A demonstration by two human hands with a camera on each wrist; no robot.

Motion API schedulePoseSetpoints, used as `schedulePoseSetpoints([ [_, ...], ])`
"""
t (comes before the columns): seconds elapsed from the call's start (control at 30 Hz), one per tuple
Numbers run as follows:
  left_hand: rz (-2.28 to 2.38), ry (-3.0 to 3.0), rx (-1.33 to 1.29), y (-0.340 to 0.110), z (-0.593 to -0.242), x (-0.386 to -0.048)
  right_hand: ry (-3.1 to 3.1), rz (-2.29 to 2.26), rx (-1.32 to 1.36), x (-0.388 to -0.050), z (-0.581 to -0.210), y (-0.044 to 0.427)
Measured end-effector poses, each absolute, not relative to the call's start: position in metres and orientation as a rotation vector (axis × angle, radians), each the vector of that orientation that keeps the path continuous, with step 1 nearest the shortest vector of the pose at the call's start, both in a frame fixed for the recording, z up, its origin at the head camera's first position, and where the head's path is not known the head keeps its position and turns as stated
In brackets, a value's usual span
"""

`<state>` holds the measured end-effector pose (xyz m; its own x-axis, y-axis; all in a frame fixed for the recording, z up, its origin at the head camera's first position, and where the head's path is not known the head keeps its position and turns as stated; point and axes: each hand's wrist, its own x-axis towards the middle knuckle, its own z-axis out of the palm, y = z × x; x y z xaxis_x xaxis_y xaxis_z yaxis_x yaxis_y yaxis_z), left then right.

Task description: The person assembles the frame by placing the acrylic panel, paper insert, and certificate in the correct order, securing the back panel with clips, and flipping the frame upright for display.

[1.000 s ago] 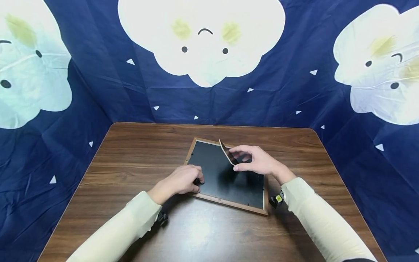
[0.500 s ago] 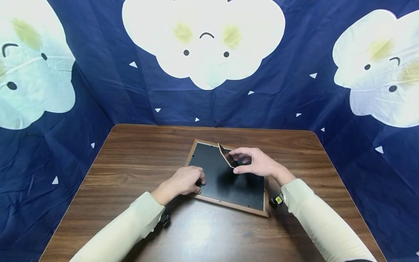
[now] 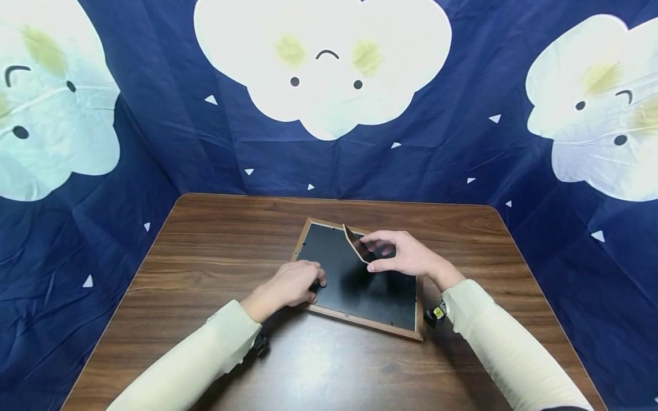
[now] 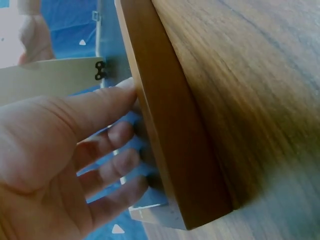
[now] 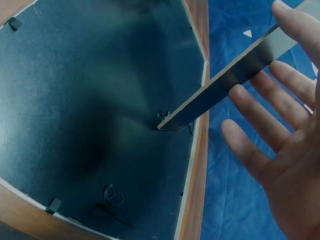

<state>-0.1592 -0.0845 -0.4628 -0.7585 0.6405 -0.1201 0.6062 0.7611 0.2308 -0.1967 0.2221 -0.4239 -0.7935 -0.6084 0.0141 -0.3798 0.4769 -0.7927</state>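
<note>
A picture frame with a brown wooden border lies face down, its dark backing board upward. My right hand pinches the raised stand leg between thumb and fingers. In the right wrist view the leg slants up from the backing board, its lower end by a small metal fitting. At the near left corner rests my left hand. Seen from the left wrist, its thumb touches the inner edge of the wooden border, and its loosely bent fingertips reach the board.
The frame lies on a brown wood-grain table. Dark blue cloth with cloud prints hangs behind and at both sides. Small dark tabs line the backing board's rim. Wrist cameras hang under both sleeves.
The head view has shifted slightly. Both hands, the frame and the raised leg keep nearly the same places.
</note>
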Motion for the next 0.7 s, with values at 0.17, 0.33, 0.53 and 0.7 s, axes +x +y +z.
schedulePoseSetpoints([
  [0.17, 0.291, 2.760, 0.998, -0.086, -0.463, -0.160, 2.461, -1.234, -0.821, -0.196, -0.424, 0.223],
  [0.33, 0.311, 2.757, 1.032, -0.085, -0.460, -0.161, 2.466, -1.241, -0.820, -0.196, -0.426, 0.224],
  [0.53, 0.369, 2.731, 1.097, -0.088, -0.457, -0.161, 2.480, -1.234, -0.819, -0.197, -0.426, 0.224],
  [0.7, 0.479, 2.714, 1.110, -0.096, -0.463, -0.158, 2.477, -1.253, -0.837, -0.195, -0.430, 0.222],
])
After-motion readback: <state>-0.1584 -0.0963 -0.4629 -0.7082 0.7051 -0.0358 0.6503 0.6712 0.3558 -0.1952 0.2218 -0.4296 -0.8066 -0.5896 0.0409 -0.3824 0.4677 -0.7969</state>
